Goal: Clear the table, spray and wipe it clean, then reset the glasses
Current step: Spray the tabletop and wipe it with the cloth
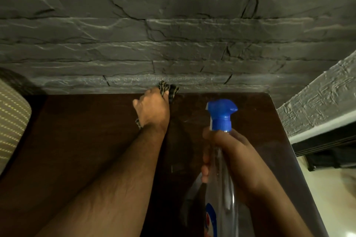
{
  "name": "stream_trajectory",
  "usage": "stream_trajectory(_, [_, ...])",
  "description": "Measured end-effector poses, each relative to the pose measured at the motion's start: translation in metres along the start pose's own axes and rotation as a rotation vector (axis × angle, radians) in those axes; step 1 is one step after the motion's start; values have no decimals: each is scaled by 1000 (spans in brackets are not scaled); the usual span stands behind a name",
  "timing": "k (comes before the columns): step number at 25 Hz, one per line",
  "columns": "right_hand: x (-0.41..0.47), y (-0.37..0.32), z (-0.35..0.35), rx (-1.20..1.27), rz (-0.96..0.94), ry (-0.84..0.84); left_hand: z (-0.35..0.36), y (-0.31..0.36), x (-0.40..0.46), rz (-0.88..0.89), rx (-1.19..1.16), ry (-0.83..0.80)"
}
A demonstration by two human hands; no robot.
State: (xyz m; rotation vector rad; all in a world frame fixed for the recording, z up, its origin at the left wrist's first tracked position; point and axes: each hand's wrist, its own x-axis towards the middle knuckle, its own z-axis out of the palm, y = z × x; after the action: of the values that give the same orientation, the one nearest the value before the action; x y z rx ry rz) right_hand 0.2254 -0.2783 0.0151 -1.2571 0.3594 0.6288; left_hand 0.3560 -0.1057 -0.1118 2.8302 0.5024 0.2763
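Observation:
My left hand (153, 108) presses a dark patterned cloth (169, 90) onto the dark brown table (81, 131) at its far edge, against the wall. The cloth shows past my fingers and beside my wrist. My right hand (229, 156) grips a clear spray bottle (221, 188) with a blue trigger head, upright above the table's right half, nozzle pointing left. No glasses are in view.
A grey stone wall (173, 34) runs behind the table. A cushioned chair back (11, 121) with dotted fabric stands at the left. The table's right edge drops to a pale floor (331, 198) below a textured grey ledge (317, 102).

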Motion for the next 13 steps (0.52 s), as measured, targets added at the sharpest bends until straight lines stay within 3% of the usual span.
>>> stream_trajectory(2, [-5,5,5,15,26,-42,-2,4,-4,91,-12,-14])
stream_trajectory(4, [-9,10,9,7,31,-69,-2,8,-19,326,-82,-50])
stream_trajectory(7, [-13,14,10,18,59,-106,-7,-4,-36,608,-146,-233])
stream_trajectory(9, [-17,16,5,33,86,-113,-2,-6,-27,595,-89,-188])
stream_trajectory(13, [-22,21,-5,62,121,-86,9,37,-2,303,-83,-125])
